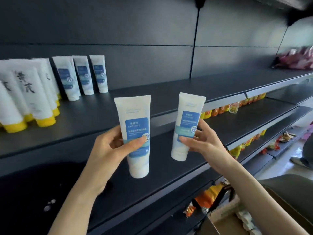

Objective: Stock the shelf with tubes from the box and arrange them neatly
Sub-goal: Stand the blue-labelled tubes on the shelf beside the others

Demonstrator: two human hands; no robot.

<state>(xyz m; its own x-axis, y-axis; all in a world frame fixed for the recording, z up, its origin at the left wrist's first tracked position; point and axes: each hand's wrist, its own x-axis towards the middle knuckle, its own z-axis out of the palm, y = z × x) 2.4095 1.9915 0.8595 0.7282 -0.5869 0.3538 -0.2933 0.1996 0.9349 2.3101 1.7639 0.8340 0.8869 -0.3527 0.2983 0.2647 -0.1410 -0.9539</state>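
White plastic tube with a blue label [135, 114], cap down, upright. My left grip [108, 146] is clamped on it: thumb across the label, fingers curled behind. It is held in front of the dark grey metal shelf [169, 94], not set on it.

Second white tube with a blue label [188, 116], cap down, tilted slightly. My right grip [201, 141] is clamped on it: thumb on the front, fingers round the far side. It is also in front of the shelf, not on it. The two tubes are near each other, apart.

On the shelf, left, toward the back: row of three matching blue-label tubes [83, 77], standing cap down.

Further left on the shelf: white tubes with yellow caps [33, 95], black brush characters, blurred.

Below the shelf, right: open brown cardboard box [225, 219]; the white items inside are too blurred to identify.
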